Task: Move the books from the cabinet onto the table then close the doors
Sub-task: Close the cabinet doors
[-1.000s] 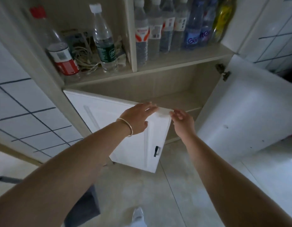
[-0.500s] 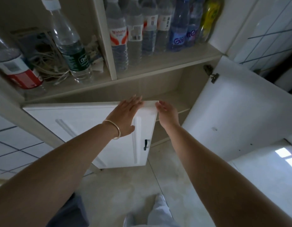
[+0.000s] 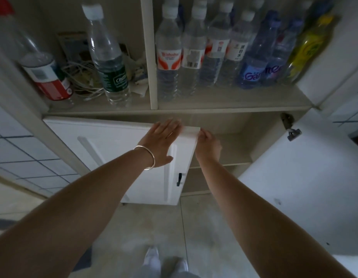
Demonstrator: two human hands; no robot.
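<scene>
Right then, the left hand [image 3: 161,144] lay flat on the front of the left door [image 3: 106,155], fingers straight and spread toward its top edge, holding nothing, with a thin bangle [image 3: 148,157] round the wrist. The right hand [image 3: 208,146] sat just beside it at the door's free corner, fingers curled and pinching the top edge of that door. That left door stood nearly closed against the cabinet [image 3: 204,109], its small dark handle [image 3: 179,179] below the two hands. The right door [image 3: 306,177] hung wide open, well apart from both hands, its hinge [image 3: 290,127] showing at the upper corner. Between the doors the lower shelf [image 3: 234,155] of the cabinet showed bare wood, and no books were to be seen anywhere.

Up on the shelf above, a row of water bottles stood upright: one read "Wahaha" [image 3: 168,59] on a red and white label, a blue one [image 3: 252,73] read "Gar" before the rest went out of sight, and a green-labelled bottle [image 3: 112,65] read "Cestbon", partly blurred. A red and white bottle [image 3: 47,81] stood at far left, its print too blurred to read, beside a tangle of white cord [image 3: 82,83].
</scene>
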